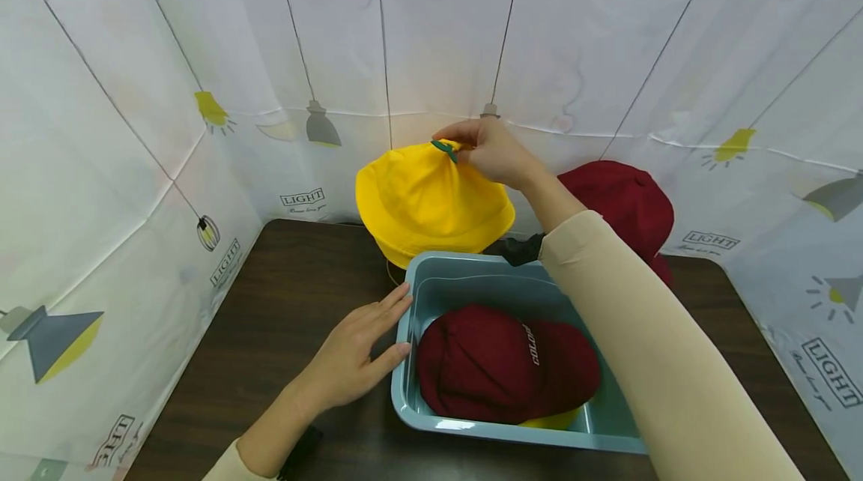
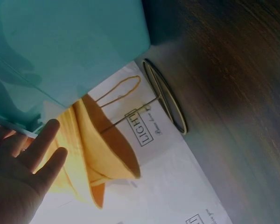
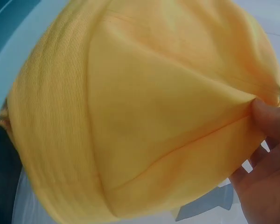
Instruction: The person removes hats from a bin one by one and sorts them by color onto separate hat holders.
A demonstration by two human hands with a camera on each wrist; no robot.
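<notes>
A yellow bucket hat (image 1: 431, 204) with a green leaf-shaped tip sits behind the blue bin. My right hand (image 1: 491, 150) pinches the top of its crown, and the cloth is drawn into folds there in the right wrist view. In the left wrist view a thin metal stand (image 2: 165, 98) with a ring base runs up under the hat, and a cord loop hangs from the brim. My left hand (image 1: 353, 354) rests against the left rim of the bin (image 1: 402, 383) with its fingers extended. Inside the bin lies a dark red cap (image 1: 485, 365) with white lettering.
Another dark red cap (image 1: 616, 204) stands at the back right, partly behind my right forearm. A bit of yellow cloth (image 1: 554, 419) shows under the cap in the bin. White printed curtain (image 1: 445, 31) closes off the back and sides of the dark wooden table (image 1: 297, 279).
</notes>
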